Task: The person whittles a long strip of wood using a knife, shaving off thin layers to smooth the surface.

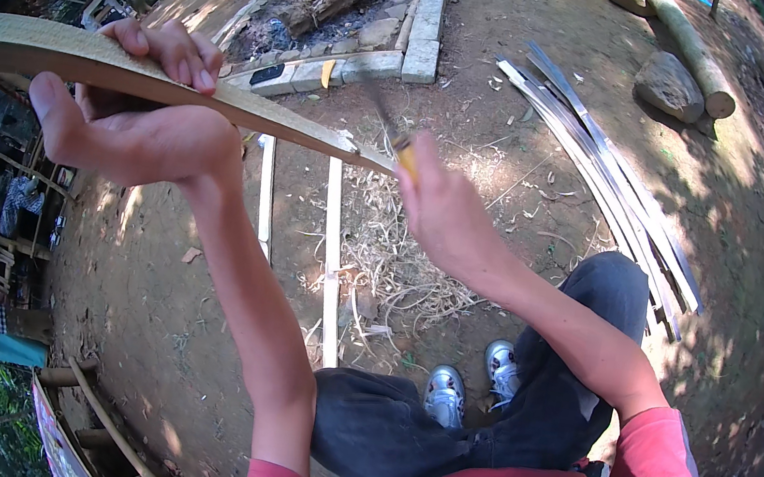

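Observation:
A long pale strip of split bamboo or wood point(272, 116) slants across the upper left, its wide end near the left rim and its narrow end by my right hand. My left hand point(153, 99) grips it, fingers over the upper edge and palm underneath. Closed round the yellow handle of a knife point(406, 154) is my right hand point(444, 213). The dark blade, smeared by motion, points up and away, just beyond the strip's narrow end. A small raised curl or nick shows on the strip close to that end.
Thin shavings point(409, 252) litter the ground ahead of my shoes point(446, 396). Two pale strips point(332, 261) lie left of them. A bundle of long strips point(605, 182) lies at the right. Farther off are a stone-edged fire pit point(368, 63), a rock point(669, 87) and a log point(688, 42).

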A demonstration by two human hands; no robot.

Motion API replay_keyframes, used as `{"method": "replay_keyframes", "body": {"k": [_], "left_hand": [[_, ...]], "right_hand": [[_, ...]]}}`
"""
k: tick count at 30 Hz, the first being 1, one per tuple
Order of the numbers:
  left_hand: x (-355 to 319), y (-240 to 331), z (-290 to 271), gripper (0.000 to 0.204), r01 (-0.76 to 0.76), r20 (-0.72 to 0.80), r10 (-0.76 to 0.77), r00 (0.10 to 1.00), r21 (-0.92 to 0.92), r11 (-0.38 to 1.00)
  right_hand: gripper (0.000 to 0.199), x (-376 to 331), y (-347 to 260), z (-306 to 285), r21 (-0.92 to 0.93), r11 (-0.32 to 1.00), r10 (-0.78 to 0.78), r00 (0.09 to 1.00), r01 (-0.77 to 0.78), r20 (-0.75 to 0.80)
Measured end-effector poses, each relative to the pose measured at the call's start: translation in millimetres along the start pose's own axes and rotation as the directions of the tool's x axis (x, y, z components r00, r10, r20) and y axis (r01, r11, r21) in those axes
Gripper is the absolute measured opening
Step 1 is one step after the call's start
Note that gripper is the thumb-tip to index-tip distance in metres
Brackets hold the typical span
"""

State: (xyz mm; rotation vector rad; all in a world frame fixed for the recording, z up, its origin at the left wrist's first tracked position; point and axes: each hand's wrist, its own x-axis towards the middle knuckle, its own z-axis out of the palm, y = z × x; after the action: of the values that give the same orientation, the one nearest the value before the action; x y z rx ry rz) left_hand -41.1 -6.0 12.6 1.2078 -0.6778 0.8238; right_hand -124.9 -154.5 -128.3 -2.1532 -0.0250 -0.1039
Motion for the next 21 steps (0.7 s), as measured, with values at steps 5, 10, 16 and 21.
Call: {"method": "replay_keyframes", "body": {"k": [5,10,16,21], "left_hand": [[6,-6,-7,0.070,-0.038,-0.058,0.034,0.998,-0.064,0.997],[6,-4,-16,0.069,-0.016,0.044,0.017,0.999,-0.010,1.000],[-4,-3,-3,0.069,0.021,0.075,-0.017,0.997,-0.046,0.999],[1,5,-6,0.068,0.008,0.044,-0.009,0.999,0.020,1.000]], "right_hand": [[0.022,6,43,28,-0.037,0.995,-0.096,0.995,0.096,-0.003],[0.025,9,-5,-1,0.110,0.971,-0.193,0.970,0.210,-0.150],[0.023,6,30,35,-0.038,0.983,-0.183,0.975,0.180,-0.123],[0.020,1,7,21,0.010,0.988,-0.153,0.988,0.153,-0.007]]}}
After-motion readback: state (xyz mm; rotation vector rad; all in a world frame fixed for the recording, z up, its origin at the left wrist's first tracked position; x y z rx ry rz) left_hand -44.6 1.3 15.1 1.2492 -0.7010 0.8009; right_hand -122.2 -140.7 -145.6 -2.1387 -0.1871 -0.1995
